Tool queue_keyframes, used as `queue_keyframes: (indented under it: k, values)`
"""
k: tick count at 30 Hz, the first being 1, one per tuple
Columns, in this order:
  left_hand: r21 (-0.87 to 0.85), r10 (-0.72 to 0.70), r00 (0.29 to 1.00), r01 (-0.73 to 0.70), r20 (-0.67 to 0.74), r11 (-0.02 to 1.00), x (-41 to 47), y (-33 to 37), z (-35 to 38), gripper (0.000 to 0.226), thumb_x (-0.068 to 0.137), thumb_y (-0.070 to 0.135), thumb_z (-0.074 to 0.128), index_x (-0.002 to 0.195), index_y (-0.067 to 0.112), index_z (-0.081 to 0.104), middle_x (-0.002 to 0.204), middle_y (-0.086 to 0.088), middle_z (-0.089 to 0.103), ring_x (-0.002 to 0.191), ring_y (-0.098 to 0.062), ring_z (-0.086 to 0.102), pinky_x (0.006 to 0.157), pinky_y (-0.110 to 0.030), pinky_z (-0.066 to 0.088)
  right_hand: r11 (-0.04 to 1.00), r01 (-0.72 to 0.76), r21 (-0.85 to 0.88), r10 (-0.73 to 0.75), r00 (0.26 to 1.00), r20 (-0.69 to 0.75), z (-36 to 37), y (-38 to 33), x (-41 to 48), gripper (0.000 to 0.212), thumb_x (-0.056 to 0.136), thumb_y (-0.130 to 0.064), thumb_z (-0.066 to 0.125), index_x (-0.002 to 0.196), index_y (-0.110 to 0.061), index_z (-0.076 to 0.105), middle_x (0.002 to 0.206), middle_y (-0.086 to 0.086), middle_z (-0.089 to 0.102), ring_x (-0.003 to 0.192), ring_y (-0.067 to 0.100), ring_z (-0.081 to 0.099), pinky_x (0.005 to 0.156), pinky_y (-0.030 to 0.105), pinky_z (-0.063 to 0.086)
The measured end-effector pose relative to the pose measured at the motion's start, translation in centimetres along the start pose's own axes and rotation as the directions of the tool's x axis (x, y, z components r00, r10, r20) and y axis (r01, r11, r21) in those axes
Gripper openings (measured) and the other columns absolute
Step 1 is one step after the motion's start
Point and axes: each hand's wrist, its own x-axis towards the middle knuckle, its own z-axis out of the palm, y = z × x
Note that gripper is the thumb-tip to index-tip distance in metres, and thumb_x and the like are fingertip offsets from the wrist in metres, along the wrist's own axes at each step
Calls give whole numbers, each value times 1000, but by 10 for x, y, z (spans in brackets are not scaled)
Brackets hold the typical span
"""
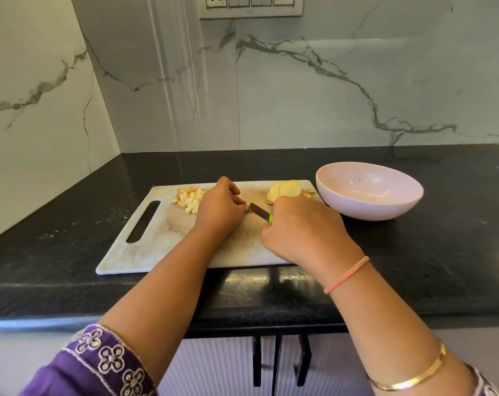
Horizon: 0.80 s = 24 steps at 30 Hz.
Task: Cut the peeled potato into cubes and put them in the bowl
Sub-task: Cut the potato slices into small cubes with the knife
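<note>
Head view: the right hand (302, 227) is curled tight round the handle of a small knife (259, 210). Only a sliver of bright green handle shows past the knuckles, and the dark, narrow blade points far-left. At the blade's tip the left hand (219, 210) lies knuckles up, its fingers curled and their tips pinching a small pale potato sliver (247, 208), which is mostly hidden under them.

Both hands work at the middle of a white plastic cutting board (145, 252). It is rectangular with rounded corners and a slot handle at its left end, and its surface is stained and scuffed. A heap of small, rough potato cubes (187, 200) lies at the far edge, just left of the left hand. Thin round potato slices (282, 188), pale yellow and overlapping, lie in the far right corner. Just right of the board stands the bowl (368, 210), wide, shallow and smooth, in matte pale pink.

A thin pink thread bracelet (347, 274) circles the right wrist, with a gold bangle (408, 375) nearer the elbow. The left arm wears a purple sleeve (99, 364) with embroidered flowers.

The board rests on a black speckled stone counter (414, 252). Behind it rise glossy white wall tiles (299, 95) veined in grey, with a switch plate (251, 5) at the top. Below the near edge are ribbed white cabinet doors (219, 367).
</note>
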Motion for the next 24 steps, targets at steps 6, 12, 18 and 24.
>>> queue_keyframes:
  k: [6, 12, 18, 24]
  values:
    - [9, 21, 1000, -21, 6, 1000, -4, -2, -1, 25, 86, 15, 67, 98, 20, 46, 95, 2, 67, 80, -8, 58, 57, -13, 37, 999, -11, 31, 11, 1000, -2, -8, 1, -15, 23, 91, -25, 44, 71, -17, 38, 68, -3, 41, 62, 14, 42, 51, 25, 28]
    - [187, 83, 994, -94, 64, 978, -10, 8, 6, 44, 78, 42, 67, 112, 24, 46, 98, 5, 57, 89, -14, 57, 69, -26, 44, 990, -106, 94, 116, 988, -103, -14, 15, -16, 22, 93, -25, 42, 73, -17, 46, 63, -1, 42, 55, 8, 36, 46, 24, 25]
    - [185, 81, 996, -84, 25, 979, -8, 14, 8, 37, 81, 33, 66, 110, 20, 45, 98, 2, 59, 87, -15, 55, 67, -26, 42, 988, -118, 104, 129, 986, -109, -11, 18, -12, 26, 93, -25, 43, 68, -19, 41, 62, -2, 41, 54, 9, 35, 45, 24, 24]
    - [94, 79, 995, -85, 63, 992, -5, 8, 2, 31, 83, 23, 67, 103, 23, 44, 99, 4, 60, 88, -13, 57, 71, -24, 46, 984, -121, 134, 134, 987, -90, -4, 19, -7, 22, 93, -25, 43, 74, -17, 45, 63, -2, 43, 57, 12, 39, 47, 24, 26]
